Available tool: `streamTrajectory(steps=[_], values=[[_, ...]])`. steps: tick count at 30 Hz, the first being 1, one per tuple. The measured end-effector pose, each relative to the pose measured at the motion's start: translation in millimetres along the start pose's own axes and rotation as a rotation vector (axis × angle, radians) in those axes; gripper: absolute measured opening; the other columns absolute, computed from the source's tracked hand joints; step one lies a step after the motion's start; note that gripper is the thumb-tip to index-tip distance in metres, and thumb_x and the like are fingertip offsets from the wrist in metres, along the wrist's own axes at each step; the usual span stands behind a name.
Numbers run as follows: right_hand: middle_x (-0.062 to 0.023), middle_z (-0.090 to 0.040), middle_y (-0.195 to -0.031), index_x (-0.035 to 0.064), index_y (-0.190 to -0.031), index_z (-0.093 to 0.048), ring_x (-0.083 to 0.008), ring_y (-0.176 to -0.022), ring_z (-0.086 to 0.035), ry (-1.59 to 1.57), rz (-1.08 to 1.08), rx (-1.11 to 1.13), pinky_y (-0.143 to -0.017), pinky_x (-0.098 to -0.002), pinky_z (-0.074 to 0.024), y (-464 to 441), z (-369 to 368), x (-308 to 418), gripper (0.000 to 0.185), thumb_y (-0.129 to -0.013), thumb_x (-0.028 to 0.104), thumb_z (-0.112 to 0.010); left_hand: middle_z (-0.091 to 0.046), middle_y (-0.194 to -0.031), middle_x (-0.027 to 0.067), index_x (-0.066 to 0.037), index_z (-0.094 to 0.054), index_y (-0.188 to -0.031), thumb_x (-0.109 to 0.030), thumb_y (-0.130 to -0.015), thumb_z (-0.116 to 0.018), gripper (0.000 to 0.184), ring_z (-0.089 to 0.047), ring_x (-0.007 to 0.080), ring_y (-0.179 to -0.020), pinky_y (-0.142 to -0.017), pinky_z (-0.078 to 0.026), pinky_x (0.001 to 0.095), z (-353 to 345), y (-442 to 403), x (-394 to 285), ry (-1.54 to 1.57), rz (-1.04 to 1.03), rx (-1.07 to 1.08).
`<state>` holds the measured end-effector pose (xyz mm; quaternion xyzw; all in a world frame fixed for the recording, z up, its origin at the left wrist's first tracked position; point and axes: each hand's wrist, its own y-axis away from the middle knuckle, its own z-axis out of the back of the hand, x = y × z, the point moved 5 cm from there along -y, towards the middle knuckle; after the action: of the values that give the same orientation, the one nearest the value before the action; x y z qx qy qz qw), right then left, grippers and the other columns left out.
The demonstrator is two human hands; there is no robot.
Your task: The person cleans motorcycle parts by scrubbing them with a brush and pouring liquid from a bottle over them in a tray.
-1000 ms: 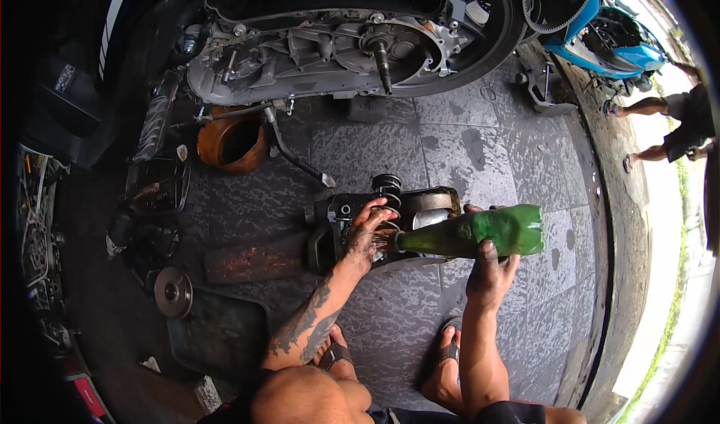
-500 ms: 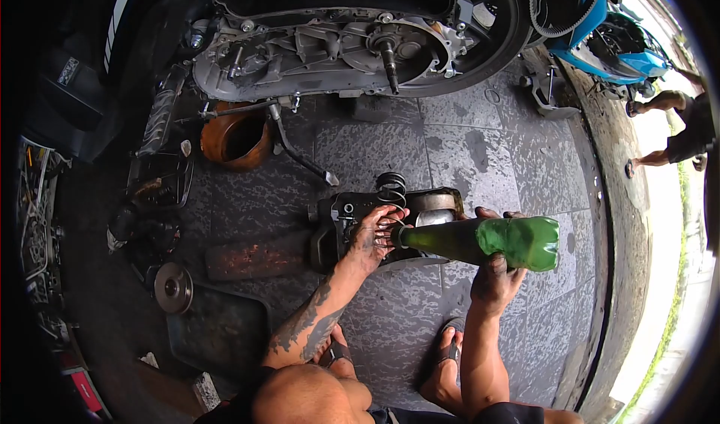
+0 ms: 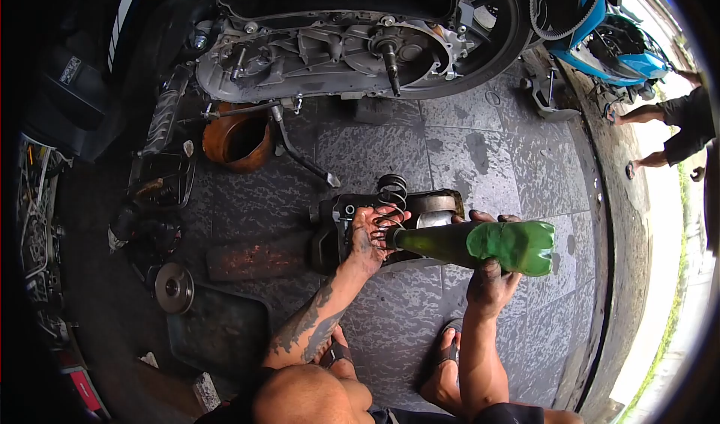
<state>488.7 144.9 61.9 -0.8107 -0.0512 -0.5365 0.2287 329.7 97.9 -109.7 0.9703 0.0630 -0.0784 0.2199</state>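
Note:
My left hand (image 3: 367,236) is curled palm up around the lower part of a dark coil spring (image 3: 391,189), which stands up past the fingers. In my right hand (image 3: 491,285) is a green plastic bottle (image 3: 514,246), lying nearly level with its neck toward the left. The bottle's mouth meets the spring and the left fingers; whether liquid comes out cannot be seen. Below both hands is a dark metal part with a round silvery cylinder (image 3: 435,212), partly covered by the bottle and left hand.
A scooter engine case (image 3: 300,60) with a rear wheel stands ahead. An orange-brown pot (image 3: 238,143), a metal disc (image 3: 174,289), a dark tray (image 3: 221,334) and a reddish-brown slab (image 3: 255,257) are at left. Another person's legs (image 3: 652,135) and a blue scooter (image 3: 622,45) appear at right.
The bottle has shifted slightly left and down, its neck closer over the left palm. My left hand has turned its palm up more. The other person's legs have moved left a little.

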Motion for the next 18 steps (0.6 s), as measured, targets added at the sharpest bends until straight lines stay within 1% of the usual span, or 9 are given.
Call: streamTrajectory(steps=[2,5,6,7,9,10,13,15,18], values=[[-0.0294,-0.056,-0.12,-0.0033,-0.136,-0.032,-0.0401,-0.108,-0.061,-0.005,-0.006,0.007,-0.097,-0.0569,-0.0482,-0.6,-0.4,-0.6,0.078,-0.083,0.035,-0.075,-0.068,-0.108,0.0174,-0.01,-0.058,-0.101,-0.041,-0.091,-0.06,0.033,-0.069,0.0197,-0.072,-0.064,-0.062,0.0384,8.0,-2.0,0.6,-0.052,0.035,-0.175],[-0.0287,-0.057,-0.119,-0.0033,-0.135,-0.033,-0.0393,-0.108,-0.061,0.007,-0.001,0.009,-0.096,-0.0556,-0.0491,-2.1,1.0,-0.4,0.079,-0.082,0.036,-0.076,-0.068,-0.11,0.0132,-0.011,-0.059,-0.101,-0.043,-0.089,-0.064,0.035,-0.069,0.0187,-0.07,-0.061,-0.061,0.035,9.3,-3.7,5.8,-0.262,0.037,-0.141],[-0.0285,-0.057,-0.118,-0.0033,-0.135,-0.034,-0.0391,-0.108,-0.061,0.036,0.007,-0.012,-0.095,-0.0555,-0.0495,-4.0,4.4,1.6,0.079,-0.082,0.037,-0.076,-0.066,-0.117,0.0098,-0.011,-0.059,-0.108,-0.035,-0.087,-0.069,0.033,-0.069,0.0184,-0.078,-0.066,-0.061,0.0335,6.4,-2.6,8.7,-0.246,0.039,-0.066],[-0.0283,-0.057,-0.118,-0.0032,-0.134,-0.034,-0.0389,-0.107,-0.061,0.066,0.016,-0.034,-0.095,-0.0553,-0.0499,-5.8,8.3,3.9,0.079,-0.081,0.038,-0.076,-0.066,-0.117,0.0098,-0.011,-0.059,-0.108,-0.035,-0.087,-0.069,0.033,-0.069,0.0184,-0.078,-0.066,-0.061,0.0335,8.1,-0.1,10.4,-0.247,0.04,-0.065],[-0.0284,-0.057,-0.119,-0.0032,-0.134,-0.035,-0.0388,-0.107,-0.061,0.085,0.044,-0.034,-0.095,-0.0559,-0.0496,-10.6,14.4,8.0,0.078,-0.082,0.038,-0.075,-0.061,-0.126,0.0107,-0.01,-0.055,-0.119,-0.026,-0.086,-0.072,0.04,-0.068,0.0191,-0.089,-0.076,-0.06,0.0354,-3.4,7.5,4.1,-0.373,-0.078,0.094],[-0.0285,-0.057,-0.119,-0.0031,-0.134,-0.035,-0.0389,-0.107,-0.061,0.116,0.049,-0.047,-0.095,-0.0564,-0.0491,-12.4,19.6,9.1,0.077,-0.082,0.038,-0.075,-0.058,-0.126,0.0122,-0.011,-0.047,-0.13,-0.022,-0.086,-0.071,0.051,-0.066,0.0212,-0.098,-0.082,-0.059,0.0382,-6.6,8.1,2.6,-0.419,-0.143,0.211],[-0.029,-0.057,-0.12,-0.0029,-0.135,-0.035,-0.0398,-0.106,-0.062,0.133,0.079,-0.055,-0.097,-0.0578,-0.0477,-19.1,23.6,12.3,0.075,-0.084,0.036,-0.074,-0.059,-0.119,0.0128,-0.011,-0.042,-0.136,-0.019,-0.087,-0.069,0.057,-0.068,0.0233,-0.093,-0.083,-0.059,0.0403,-9.5,10.5,2.9,-0.465,-0.159,0.269],[-0.0292,-0.057,-0.12,-0.0029,-0.135,-0.035,-0.0402,-0.107,-0.062,0.166,0.126,-0.1,-0.097,-0.0586,-0.0472,-23.3,26.9,13.6,0.075,-0.084,0.036,-0.073,-0.06,-0.112,0.0126,-0.009,-0.038,-0.14,-0.022,-0.089,-0.068,0.061,-0.069,0.0243,-0.09,-0.081,-0.06,0.0406,-6.3,10.5,2.8,-0.477,-0.127,0.285],[-0.0291,-0.057,-0.121,-0.0033,-0.135,-0.035,-0.0404,-0.107,-0.061,0.133,0.151,-0.087,-0.097,-0.058,-0.0473,-32.2,17.7,18.7,0.074,-0.085,0.035,-0.073,-0.063,-0.104,0.0121,-0.004,-0.043,-0.136,-0.036,-0.092,-0.064,0.059,-0.07,0.0248,-0.084,-0.073,-0.062,0.0383,-2.2,7.4,9.5,-0.372,0.028,0.323]])
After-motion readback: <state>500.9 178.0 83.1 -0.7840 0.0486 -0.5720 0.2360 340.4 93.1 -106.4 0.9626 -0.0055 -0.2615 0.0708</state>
